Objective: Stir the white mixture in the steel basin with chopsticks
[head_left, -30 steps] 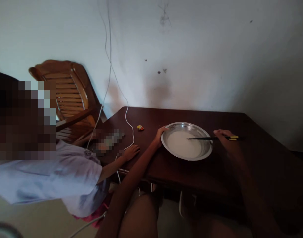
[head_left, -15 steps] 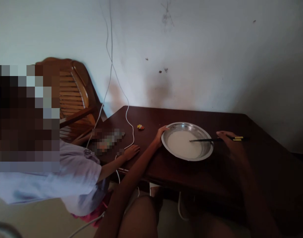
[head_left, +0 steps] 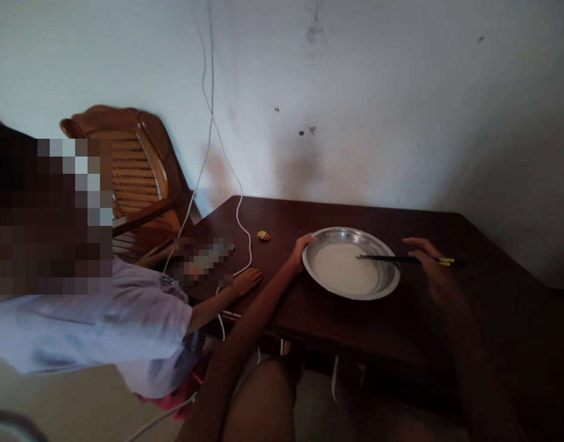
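Observation:
A wide metal basin [head_left: 387, 283] holding a milky white liquid [head_left: 344, 270] stands on the dark wooden table. My left hand [head_left: 302, 250] grips the basin's left rim, with its fingers over the edge. My right hand [head_left: 430, 261] is right of the basin, loosely around dark chopsticks [head_left: 387, 258] with yellow-marked ends. Its upper fingers are stretched and a little apart, and the hand hides the middle of the chopsticks. They cross the basin's right rim, and their tips are at the liquid.
Another person in a light shirt [head_left: 139, 307] sits at the left, a hand [head_left: 247, 281] flat on the table [head_left: 356, 331]. Near it lie a blurred-out object [head_left: 206, 261], a small colourful toy-like figure [head_left: 264, 236] and a white cable [head_left: 239, 212]. A wooden chair [head_left: 134, 166] stands behind.
The upper fingers of my right hand have spread a little around the chopsticks. The chopsticks lie slightly flatter, their tips shifted in the basin. The whole view has moved slightly.

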`<state>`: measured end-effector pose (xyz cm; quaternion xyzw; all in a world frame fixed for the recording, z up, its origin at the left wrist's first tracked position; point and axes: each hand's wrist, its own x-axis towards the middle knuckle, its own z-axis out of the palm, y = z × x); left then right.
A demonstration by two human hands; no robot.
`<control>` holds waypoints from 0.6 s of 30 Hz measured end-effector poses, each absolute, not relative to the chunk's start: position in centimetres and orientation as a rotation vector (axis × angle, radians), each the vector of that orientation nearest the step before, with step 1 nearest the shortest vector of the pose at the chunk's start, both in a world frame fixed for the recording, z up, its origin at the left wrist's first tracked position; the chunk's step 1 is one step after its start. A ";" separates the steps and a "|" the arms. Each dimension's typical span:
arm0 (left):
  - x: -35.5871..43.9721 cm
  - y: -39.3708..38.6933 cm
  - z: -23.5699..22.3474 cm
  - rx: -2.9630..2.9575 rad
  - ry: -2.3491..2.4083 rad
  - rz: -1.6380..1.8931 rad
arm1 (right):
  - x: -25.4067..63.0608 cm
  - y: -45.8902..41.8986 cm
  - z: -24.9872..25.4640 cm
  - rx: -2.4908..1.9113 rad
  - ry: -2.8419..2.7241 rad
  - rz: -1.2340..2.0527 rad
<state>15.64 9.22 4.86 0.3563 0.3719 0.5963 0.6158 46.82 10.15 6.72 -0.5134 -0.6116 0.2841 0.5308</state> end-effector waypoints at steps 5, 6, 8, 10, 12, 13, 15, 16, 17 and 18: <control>15.6 9.2 4.7 0.841 0.848 1.359 | 46.5 10.3 6.0 -1.231 -1.470 0.916; 15.6 9.2 4.6 0.836 0.850 1.356 | 45.8 10.3 5.9 -1.257 -1.500 0.881; 15.6 9.3 4.6 0.829 0.856 1.366 | 44.6 10.3 5.7 -1.305 -1.553 0.731; 15.6 9.3 4.7 0.830 0.860 1.378 | 44.1 10.5 5.5 -1.319 -1.569 0.588; 15.7 9.2 4.8 0.836 0.864 1.381 | 44.7 10.9 5.3 -1.297 -1.528 0.535; 15.7 9.2 4.8 0.836 0.866 1.377 | 45.3 11.0 5.2 -1.281 -1.494 0.543; 15.8 9.1 4.9 0.832 0.870 1.369 | 46.7 11.3 5.1 -1.254 -1.437 0.612; 15.8 9.0 5.0 0.832 0.867 1.369 | 47.3 11.3 5.1 -1.243 -1.432 0.659; 15.8 9.0 5.0 0.832 0.863 1.371 | 47.6 11.3 5.1 -1.236 -1.450 0.700; 15.9 8.9 5.0 0.833 0.859 1.375 | 47.6 11.2 5.1 -1.235 -1.485 0.725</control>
